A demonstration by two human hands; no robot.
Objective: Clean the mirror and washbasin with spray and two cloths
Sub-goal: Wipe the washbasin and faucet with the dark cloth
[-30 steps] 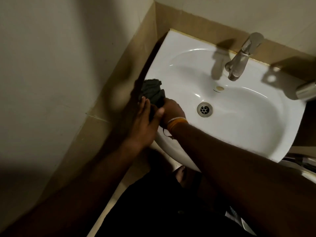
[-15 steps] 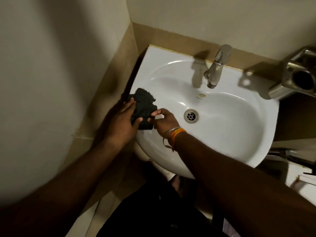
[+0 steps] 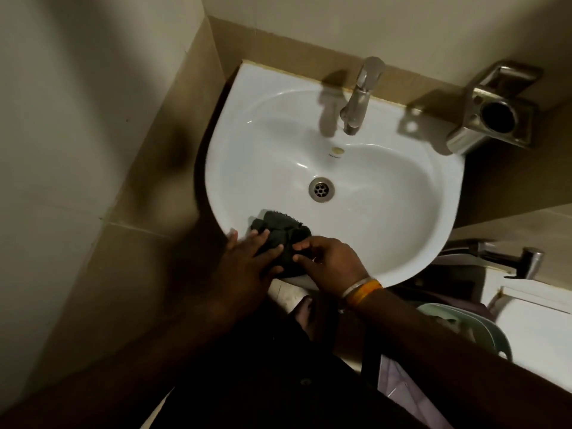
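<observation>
Our left hand (image 3: 247, 261) presses straight, spread fingers on the dark cloth (image 3: 280, 232) at the basin's (image 3: 387, 212) near rim. Right hand (image 3: 328, 261) pinches the cloth with curled fingers. The small mark under the tap (image 3: 360, 97) is unreadable.

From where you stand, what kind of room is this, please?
Most likely a small bathroom: a white washbasin with a metal tap is fixed to a tiled wall.
</observation>
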